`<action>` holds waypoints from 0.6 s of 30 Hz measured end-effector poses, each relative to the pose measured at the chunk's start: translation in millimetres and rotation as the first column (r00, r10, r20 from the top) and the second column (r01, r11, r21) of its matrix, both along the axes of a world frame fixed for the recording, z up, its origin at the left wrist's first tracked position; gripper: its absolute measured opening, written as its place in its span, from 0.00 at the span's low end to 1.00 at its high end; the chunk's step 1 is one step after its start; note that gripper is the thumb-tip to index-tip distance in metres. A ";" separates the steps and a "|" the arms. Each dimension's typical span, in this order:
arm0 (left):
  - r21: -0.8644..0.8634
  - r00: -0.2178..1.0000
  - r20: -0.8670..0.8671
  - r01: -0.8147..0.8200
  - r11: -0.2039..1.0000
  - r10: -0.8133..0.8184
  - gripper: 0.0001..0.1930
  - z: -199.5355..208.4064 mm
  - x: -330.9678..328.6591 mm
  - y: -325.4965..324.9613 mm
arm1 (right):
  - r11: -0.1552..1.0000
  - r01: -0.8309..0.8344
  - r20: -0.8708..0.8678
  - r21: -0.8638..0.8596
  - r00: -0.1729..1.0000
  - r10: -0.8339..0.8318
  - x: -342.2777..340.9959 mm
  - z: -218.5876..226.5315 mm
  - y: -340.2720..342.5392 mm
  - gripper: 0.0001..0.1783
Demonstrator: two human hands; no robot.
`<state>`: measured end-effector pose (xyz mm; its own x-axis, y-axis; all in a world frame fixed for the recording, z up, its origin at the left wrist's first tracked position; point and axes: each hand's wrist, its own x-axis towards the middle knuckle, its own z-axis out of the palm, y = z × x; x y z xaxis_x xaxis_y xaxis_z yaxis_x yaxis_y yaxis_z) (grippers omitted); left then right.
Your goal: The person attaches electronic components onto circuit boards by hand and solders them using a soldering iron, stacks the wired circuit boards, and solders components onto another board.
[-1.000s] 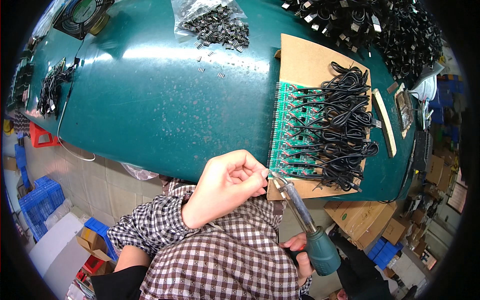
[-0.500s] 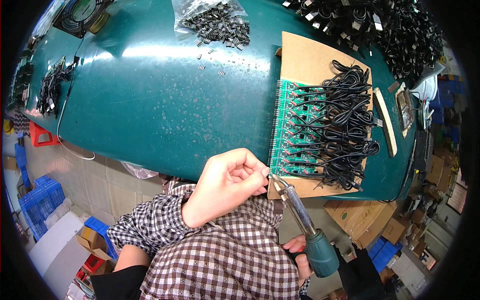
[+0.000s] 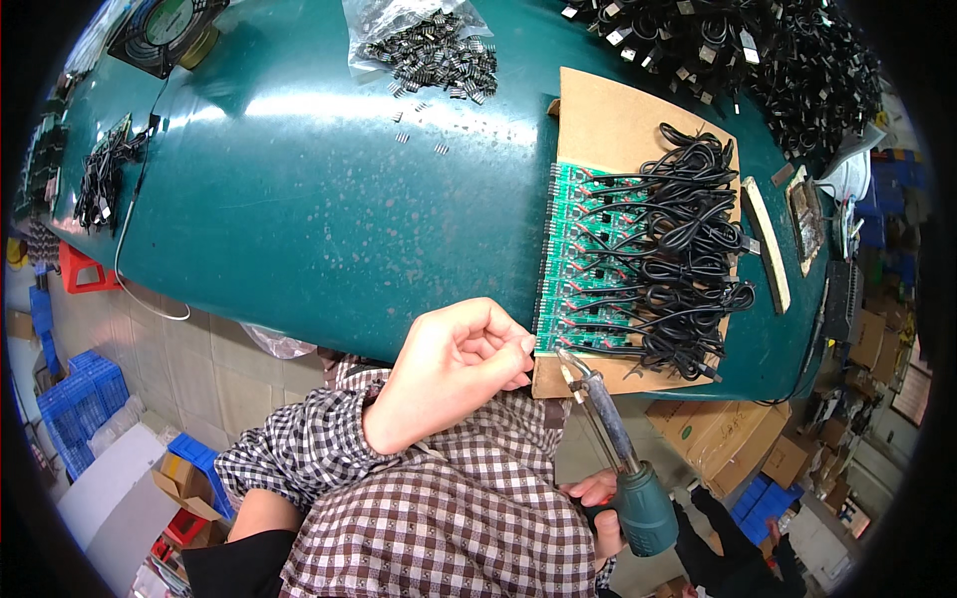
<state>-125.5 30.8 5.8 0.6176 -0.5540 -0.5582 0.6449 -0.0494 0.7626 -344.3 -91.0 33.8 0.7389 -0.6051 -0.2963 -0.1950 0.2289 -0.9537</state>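
My left hand is closed in a pinch at the near left corner of the green circuit boards. Whatever its fingertips grip is too small or hidden to make out. Low on the right, my right hand is wrapped round the dark green handle of a soldering iron. The iron slants up to the left, its tip at the near edge of the boards, just right of my left fingertips. The boards lie in a row on a brown cardboard sheet. Coiled black cables run from them to the right.
Small pin headers spill from a clear bag at the far edge. A heap of black USB cables fills the far right. Beside the cardboard lies a wooden strip. A fan and more cables sit on the left.
The soldering iron's tip has shifted slightly right, away from the boards' left corner and my left fingertips. My left hand has hardly moved.
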 end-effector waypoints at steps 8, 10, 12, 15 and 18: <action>-0.023 0.999 -0.040 -0.020 1.000 0.019 0.05 0.9 -1.6 -0.5 | 0.995 -0.101 0.220 -0.007 0.970 0.101 8.6 -7.3 -18.2 0.24; 0.000 0.998 -0.056 -0.034 0.999 0.034 0.06 0.8 -0.8 0.7 | 0.995 -0.065 0.286 0.077 0.957 0.040 13.8 -10.3 -24.9 0.25; -0.008 0.998 -0.056 0.004 1.000 -0.005 0.09 3.2 0.1 9.1 | 0.961 -0.029 0.354 0.276 0.932 -0.074 12.0 -7.6 -40.6 0.25; -0.028 0.999 -0.023 0.024 0.999 -0.025 0.16 8.2 2.2 8.9 | 0.976 0.126 0.448 0.178 0.873 -0.195 20.8 -2.5 -65.5 0.22; 0.061 0.981 0.194 -0.030 0.998 0.018 0.13 15.9 4.1 12.4 | 0.888 0.282 0.429 0.364 0.795 -0.429 17.8 0.7 -103.7 0.21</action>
<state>-121.3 43.2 21.7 0.7300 -0.5051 -0.4605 0.4874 -0.0876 0.8688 -326.5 -194.7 34.5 0.5759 -0.8039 -0.1486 0.4211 0.4475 -0.7889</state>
